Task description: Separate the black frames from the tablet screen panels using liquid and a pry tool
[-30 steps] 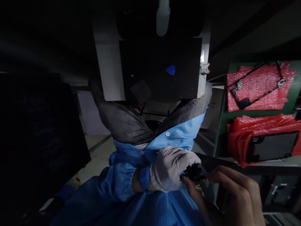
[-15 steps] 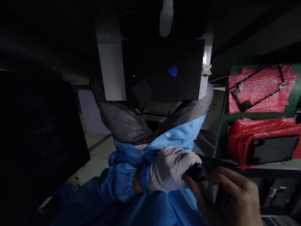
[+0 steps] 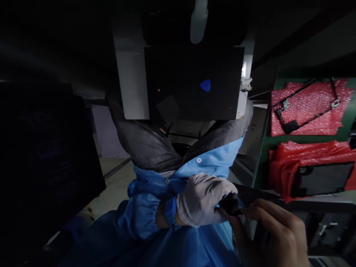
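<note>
My left hand (image 3: 204,200), in a white striped glove with a blue strap at the wrist, is closed at waist height in front of the blue smock. A small dark black object (image 3: 230,203) pokes out of its curled fingers; its kind is too dark to make out. At the lower right my bare right hand (image 3: 280,230) reaches in with its fingers pressed together. Their tips pinch at the edge of that black object. Part of the right forearm is lost in shadow.
Ahead lies a black mat (image 3: 189,66) with a blue triangular pick (image 3: 205,85). A white bottle (image 3: 198,26) stands behind it. To the right, red bubble-wrap bags (image 3: 311,111) carry a thin black frame (image 3: 290,127) and a dark panel (image 3: 324,178). A dark block (image 3: 47,148) fills the left.
Both hands stay almost where they were, with the black object between them. The scene shifts slightly as the head moves.
</note>
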The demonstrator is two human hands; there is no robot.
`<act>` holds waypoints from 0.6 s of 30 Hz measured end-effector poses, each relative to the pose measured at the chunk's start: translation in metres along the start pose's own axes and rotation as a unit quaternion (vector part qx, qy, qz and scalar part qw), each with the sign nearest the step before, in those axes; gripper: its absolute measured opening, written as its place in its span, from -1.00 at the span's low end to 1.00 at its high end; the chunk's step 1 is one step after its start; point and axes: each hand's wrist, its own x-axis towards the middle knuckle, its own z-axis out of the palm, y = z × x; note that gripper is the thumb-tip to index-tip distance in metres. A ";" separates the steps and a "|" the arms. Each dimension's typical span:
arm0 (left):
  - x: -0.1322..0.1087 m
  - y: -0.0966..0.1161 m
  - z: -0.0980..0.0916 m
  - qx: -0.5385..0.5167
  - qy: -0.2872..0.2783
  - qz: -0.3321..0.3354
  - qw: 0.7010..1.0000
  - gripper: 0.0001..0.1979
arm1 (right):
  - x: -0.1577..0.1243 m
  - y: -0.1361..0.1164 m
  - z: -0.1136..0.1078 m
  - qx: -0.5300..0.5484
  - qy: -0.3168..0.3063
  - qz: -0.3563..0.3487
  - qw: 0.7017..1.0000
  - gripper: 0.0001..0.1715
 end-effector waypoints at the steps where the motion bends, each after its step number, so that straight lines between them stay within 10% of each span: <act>1: -0.002 0.000 0.000 0.000 -0.007 -0.003 1.000 -0.65 | 0.000 -0.002 0.000 -0.005 0.007 0.004 1.000 -0.73; 9: 0.003 0.004 -0.004 -0.010 0.035 -0.001 0.999 -0.70 | 0.001 -0.016 0.002 0.008 0.051 0.044 0.998 -0.66; 18: -0.011 -0.001 0.002 -0.018 -0.033 -0.019 0.999 -0.73 | -0.007 0.011 -0.004 0.034 -0.047 -0.018 0.998 -0.81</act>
